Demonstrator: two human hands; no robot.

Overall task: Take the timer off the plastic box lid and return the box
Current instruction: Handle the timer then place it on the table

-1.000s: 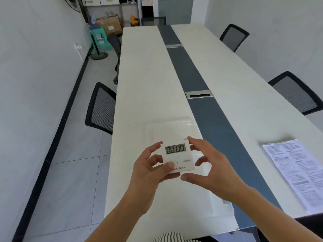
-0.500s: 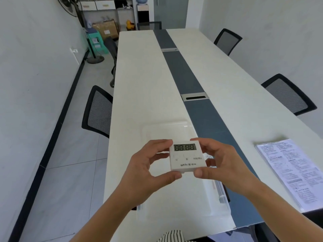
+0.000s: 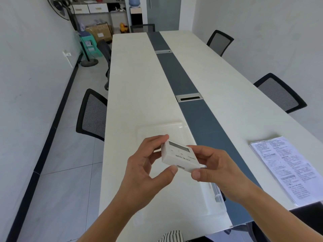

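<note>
Timer [image 3: 180, 157]: held tilted above the plastic box lid [image 3: 174, 130], clear of it.
Hands: left hand [image 3: 148, 170] and right hand [image 3: 215, 168] both pinch its edges.
Lid from hands: directly beneath, long axis running away along the counter [image 3: 136, 84].

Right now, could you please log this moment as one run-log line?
timer: lifted, tilted | left hand: gripping timer | right hand: gripping timer | plastic box lid: on table, clear of timer | box: not returned

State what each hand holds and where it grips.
Both hold the timer above the box lid: left hand pinches its left edge, right hand its right end.
</note>
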